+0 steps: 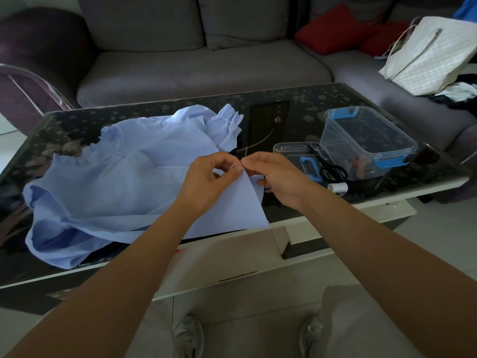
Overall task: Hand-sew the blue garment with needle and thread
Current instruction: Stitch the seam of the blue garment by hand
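A light blue garment (124,174) lies spread over the left half of the dark glass table (284,109), one folded edge lifted toward me. My left hand (209,179) pinches that folded edge at its top. My right hand (273,174) meets it there, thumb and forefinger pinching a thin needle (246,154) that sticks up just above the fingertips. The thread is too fine to make out.
A clear plastic box with blue clasps (366,140) stands at the right, its lid (296,151) beside it. Black scissors (330,169) and a white thread spool (338,188) lie near the table's front edge. A grey sofa (196,65) with a white bag (428,55) sits behind.
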